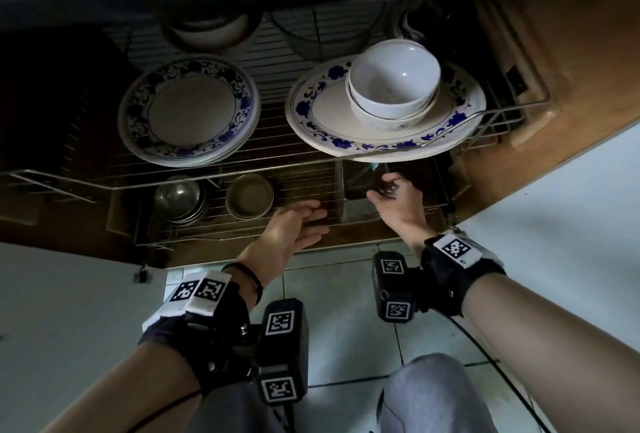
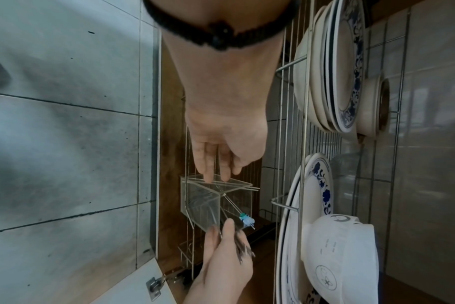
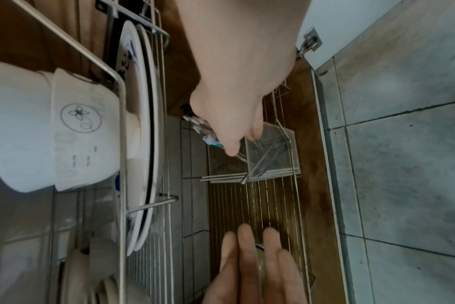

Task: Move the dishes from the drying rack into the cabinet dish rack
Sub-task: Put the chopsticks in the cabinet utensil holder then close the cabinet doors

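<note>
I look up into the cabinet dish rack [image 1: 194,180]. My right hand [image 1: 391,190] grips a bundle of thin metal utensils [image 3: 266,158], their tips down inside a clear plastic holder [image 1: 358,206] on the lower shelf. In the left wrist view that right hand [image 2: 226,255] curls round the utensils [image 2: 243,247] beside the holder [image 2: 208,203]. My left hand [image 1: 306,225] is held flat with straight fingers [image 2: 212,164], holding nothing, next to the holder; whether it touches is unclear. A blue-patterned plate stack [image 1: 188,110] and a large oval plate [image 1: 322,114] carrying stacked white bowls [image 1: 393,79] sit on the upper shelf.
Steel bowls [image 1: 178,197] and a small metal dish [image 1: 249,195] stand on the lower wire shelf, left of my hands. More dishes [image 1: 207,29] show dimly at the back. The wooden cabinet wall [image 1: 571,62] closes the right side. A white cabinet door [image 1: 561,225] hangs open at right.
</note>
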{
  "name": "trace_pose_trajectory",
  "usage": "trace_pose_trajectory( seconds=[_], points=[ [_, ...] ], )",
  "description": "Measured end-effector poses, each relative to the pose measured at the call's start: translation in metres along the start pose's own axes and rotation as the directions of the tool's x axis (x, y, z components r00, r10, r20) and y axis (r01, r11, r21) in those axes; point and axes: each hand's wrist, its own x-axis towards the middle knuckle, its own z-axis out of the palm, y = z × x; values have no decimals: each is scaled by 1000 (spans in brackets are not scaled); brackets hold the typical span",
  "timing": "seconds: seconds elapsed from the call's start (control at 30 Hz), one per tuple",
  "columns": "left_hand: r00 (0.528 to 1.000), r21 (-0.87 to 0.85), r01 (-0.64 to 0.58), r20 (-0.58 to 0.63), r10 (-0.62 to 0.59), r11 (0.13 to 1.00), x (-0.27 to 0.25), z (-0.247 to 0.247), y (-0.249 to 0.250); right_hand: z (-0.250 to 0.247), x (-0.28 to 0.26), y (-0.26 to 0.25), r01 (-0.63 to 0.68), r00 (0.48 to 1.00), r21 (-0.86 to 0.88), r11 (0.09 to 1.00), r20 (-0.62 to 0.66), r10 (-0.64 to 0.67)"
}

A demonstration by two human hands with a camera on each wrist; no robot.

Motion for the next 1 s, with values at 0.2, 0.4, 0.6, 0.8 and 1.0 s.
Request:
trace_pose_trajectory(
  seconds=[0.2,0.4,0.6,0.8,1.0],
  points=[
    [1000,10,2,26,-2,1000,-8,7,0,-5,-9,-10,71,991,-7,997,117,-69],
    [999,6,12,44,-12,1000,-15,13,-1,-15,-18,-8,21,986,76,997,161,-33],
    [1000,5,17,20,-17,1000,-18,8,-6,-20,-29,-13,49,878,-111,993,479,10],
    [999,-14,25,-44,-26,1000,-23,-16,-15,-3,-31,-32,-32,826,-176,984,550,125],
    [993,-66,50,-101,-56,997,-74,-35,-27,-29,-65,-32,-119,867,-189,975,459,195]
  ],
)
